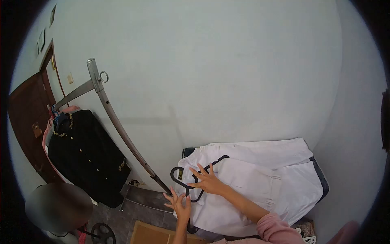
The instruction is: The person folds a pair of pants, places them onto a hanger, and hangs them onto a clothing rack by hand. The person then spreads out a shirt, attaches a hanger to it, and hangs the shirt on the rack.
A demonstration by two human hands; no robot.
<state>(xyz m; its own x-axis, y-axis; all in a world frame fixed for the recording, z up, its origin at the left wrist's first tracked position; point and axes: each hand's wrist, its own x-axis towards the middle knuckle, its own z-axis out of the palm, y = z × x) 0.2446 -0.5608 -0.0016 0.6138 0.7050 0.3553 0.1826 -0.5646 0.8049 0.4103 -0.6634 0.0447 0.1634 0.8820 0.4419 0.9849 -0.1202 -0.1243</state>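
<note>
A black clothes hanger (218,160) lies over the collar end of a white jacket (248,171), its hook towards the left. My left hand (181,208) is beside the hanger's neck, fingers raised and apart, the thumb side touching or very near the black plastic. Over the hanger, just right of the hook, my right hand (210,182) has its fingers spread. Neither hand visibly closes around the hanger. Part of the hanger's lower arm is hidden behind my left hand. The jacket is laid out flat, with a dark label at its collar.
A metal clothes stand (122,129) rises at left, with a black jacket with gold trim (87,152) hanging from it. A person (59,211) is at lower left near a small black wheel (103,234). A cardboard box (148,235) sits below; a brown door (28,118) stands behind.
</note>
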